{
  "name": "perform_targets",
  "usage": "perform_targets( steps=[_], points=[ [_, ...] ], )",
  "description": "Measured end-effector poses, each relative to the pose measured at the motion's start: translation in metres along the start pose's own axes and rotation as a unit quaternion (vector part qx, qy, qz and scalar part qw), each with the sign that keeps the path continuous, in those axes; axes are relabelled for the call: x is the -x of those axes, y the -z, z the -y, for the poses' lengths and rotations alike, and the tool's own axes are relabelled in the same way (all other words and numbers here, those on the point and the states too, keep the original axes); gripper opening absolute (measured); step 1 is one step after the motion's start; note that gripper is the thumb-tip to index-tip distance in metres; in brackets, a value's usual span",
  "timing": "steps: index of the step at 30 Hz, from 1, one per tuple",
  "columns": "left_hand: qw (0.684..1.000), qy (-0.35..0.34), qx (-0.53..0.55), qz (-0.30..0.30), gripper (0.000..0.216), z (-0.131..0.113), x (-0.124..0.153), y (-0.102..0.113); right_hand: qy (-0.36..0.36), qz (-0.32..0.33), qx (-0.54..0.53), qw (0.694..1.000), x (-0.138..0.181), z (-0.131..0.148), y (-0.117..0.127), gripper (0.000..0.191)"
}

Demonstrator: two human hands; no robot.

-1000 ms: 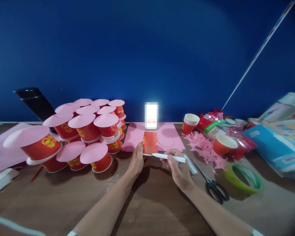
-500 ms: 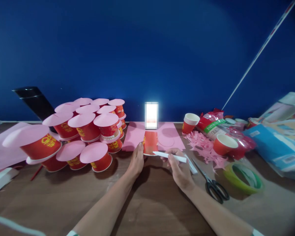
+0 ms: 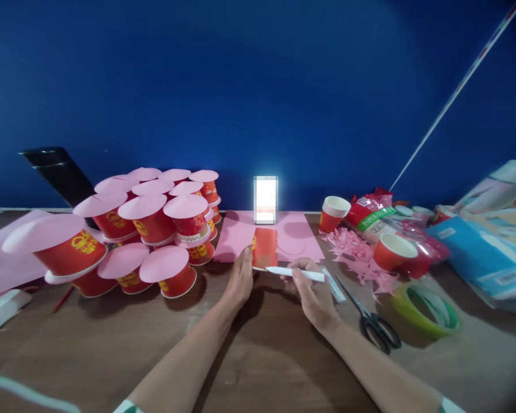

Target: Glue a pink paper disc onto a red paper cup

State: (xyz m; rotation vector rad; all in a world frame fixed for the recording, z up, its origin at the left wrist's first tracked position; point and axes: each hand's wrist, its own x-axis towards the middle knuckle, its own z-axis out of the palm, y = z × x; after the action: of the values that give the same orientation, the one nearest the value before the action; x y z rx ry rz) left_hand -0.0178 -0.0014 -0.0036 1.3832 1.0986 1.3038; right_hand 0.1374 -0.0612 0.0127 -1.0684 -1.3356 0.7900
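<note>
Between my hands is a red paper cup [image 3: 265,249] with yellow print, its pale rim toward me. My left hand [image 3: 241,278] grips the cup's left side. A white marker pen [image 3: 298,274] is in my right hand [image 3: 312,292], its tip pointing left at the cup's rim; whether it touches is too small to tell. Behind the cup lie pink paper sheets [image 3: 232,235], one bearing a round outline [image 3: 291,245]. A lit, blurred-out screen [image 3: 265,199] stands on them.
On the left, several red cups [image 3: 148,221] are stacked with pink paper discs. At right are scissors [image 3: 378,332], a roll of green tape [image 3: 425,310], pink paper scraps [image 3: 361,264], a loose cup [image 3: 395,252], a short cup stack [image 3: 334,215], bagged cups [image 3: 376,218] and blue packaging [image 3: 477,252].
The marker's tip has shifted slightly left along the cup's rim. The cup appears turned a little, with both hands keeping their hold. The view has tilted very slightly.
</note>
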Motion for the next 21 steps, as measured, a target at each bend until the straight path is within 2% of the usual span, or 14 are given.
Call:
perform_targets(
  steps=[6,11,16,21],
  points=[
    [1.0,-0.007,-0.019,0.0,0.05,-0.0004,0.0005,0.0,0.002,-0.016,-0.006,1.0,-0.0017,0.0009,0.001,0.017],
    [1.0,-0.004,-0.021,0.004,0.05,0.0012,-0.0004,0.0001,0.0,0.008,0.0,1.0,-0.0012,0.0015,0.0014,0.016],
    [1.0,-0.005,-0.031,0.003,0.051,0.0021,-0.0007,-0.0003,0.011,-0.022,-0.001,1.0,-0.0014,0.0029,0.0013,0.016],
    [0.997,0.003,-0.077,-0.002,0.052,-0.0004,0.0011,-0.0013,0.023,-0.017,0.013,1.0,-0.001,0.0065,0.0014,0.017]
  ],
)
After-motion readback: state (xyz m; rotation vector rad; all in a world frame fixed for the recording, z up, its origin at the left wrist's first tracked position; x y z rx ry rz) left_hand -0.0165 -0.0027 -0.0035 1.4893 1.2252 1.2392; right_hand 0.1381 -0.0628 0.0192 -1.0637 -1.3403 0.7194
